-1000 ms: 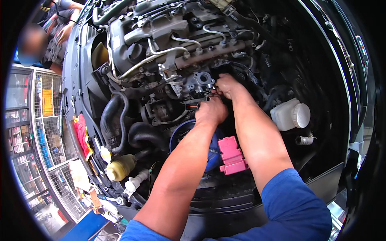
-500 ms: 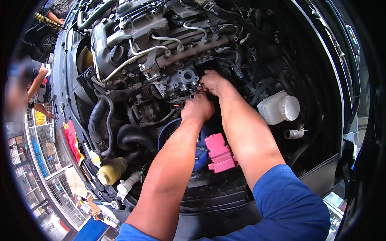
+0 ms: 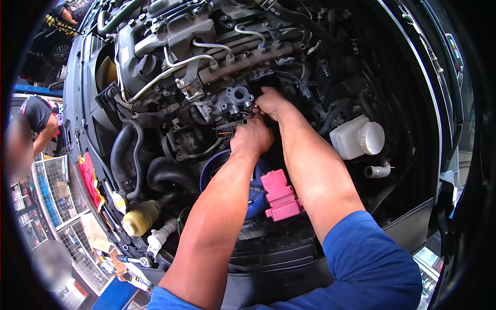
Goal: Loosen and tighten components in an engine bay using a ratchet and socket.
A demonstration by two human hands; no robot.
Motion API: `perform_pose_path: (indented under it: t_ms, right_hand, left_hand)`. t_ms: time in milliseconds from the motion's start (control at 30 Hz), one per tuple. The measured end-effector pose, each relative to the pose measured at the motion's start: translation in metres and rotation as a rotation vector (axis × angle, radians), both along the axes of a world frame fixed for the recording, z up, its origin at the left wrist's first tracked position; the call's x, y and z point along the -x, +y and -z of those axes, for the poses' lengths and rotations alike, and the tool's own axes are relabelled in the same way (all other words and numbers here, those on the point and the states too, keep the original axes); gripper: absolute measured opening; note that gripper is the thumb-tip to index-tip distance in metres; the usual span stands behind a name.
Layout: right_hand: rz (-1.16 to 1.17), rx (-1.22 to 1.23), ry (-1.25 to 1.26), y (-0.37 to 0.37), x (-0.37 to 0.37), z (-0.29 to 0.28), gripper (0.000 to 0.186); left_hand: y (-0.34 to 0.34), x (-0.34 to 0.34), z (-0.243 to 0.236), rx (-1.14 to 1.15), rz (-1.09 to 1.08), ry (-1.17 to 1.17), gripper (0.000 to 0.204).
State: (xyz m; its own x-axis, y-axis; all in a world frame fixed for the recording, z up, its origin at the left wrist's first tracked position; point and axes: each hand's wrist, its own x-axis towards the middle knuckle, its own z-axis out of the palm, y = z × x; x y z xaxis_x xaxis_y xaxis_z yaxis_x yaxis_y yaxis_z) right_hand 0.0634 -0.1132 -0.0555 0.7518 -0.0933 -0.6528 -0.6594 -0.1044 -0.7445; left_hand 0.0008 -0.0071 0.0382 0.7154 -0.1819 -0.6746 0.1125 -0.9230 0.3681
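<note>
Two-handed, worked in close. Leftmost, saw a black, orange-marked connector (image 3: 225, 133); next, below a brown rail (image 3: 248, 63), a grey flanged housing (image 3: 232, 101), judged rigid, probably weighty, perhaps oily, best held by its rim. Had the left hand (image 3: 253, 136) curled below it, the right hand (image 3: 270, 104) bent beside it; could not make out anything held in either.

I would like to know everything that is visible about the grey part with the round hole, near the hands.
The grey part looks like dull metal: a collar around an uncovered round opening, with small holed ears at its edge. The opening faces toward the camera. It sits below the brown pipe and above the left hand in the picture. The right hand is close beside it; contact is unclear.
</note>
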Motion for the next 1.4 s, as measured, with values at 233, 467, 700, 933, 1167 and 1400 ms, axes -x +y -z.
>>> perform_pose_path:
  t_ms: [233,467,700,933,1167,1400]
  right_hand:
    - [0.001,-0.098,0.05,-0.002,0.0,-0.004,0.075]
    - [0.03,-0.252,0.09,-0.015,-0.005,0.006,0.077]
    - [0.008,-0.091,0.054,-0.003,0.0,-0.007,0.077]
    - [0.021,-0.138,0.07,-0.005,-0.001,-0.004,0.079]
    - [0.099,-0.269,0.077,-0.006,-0.001,-0.006,0.082]
    - [0.029,-0.104,0.049,-0.008,-0.001,-0.001,0.08]
  left_hand:
    - [0.0,0.0,0.002,-0.007,-0.03,-0.01,0.048]
    - [-0.005,0.0,0.003,-0.005,-0.01,0.014,0.05]
    - [0.0,-0.002,-0.002,-0.032,-0.008,0.051,0.049]
    - [0.0,0.001,-0.003,0.005,-0.006,-0.006,0.048]
    - [0.001,0.0,-0.001,-0.017,-0.016,0.026,0.047]
    - [0.001,0.0,-0.003,0.014,0.003,0.007,0.048]
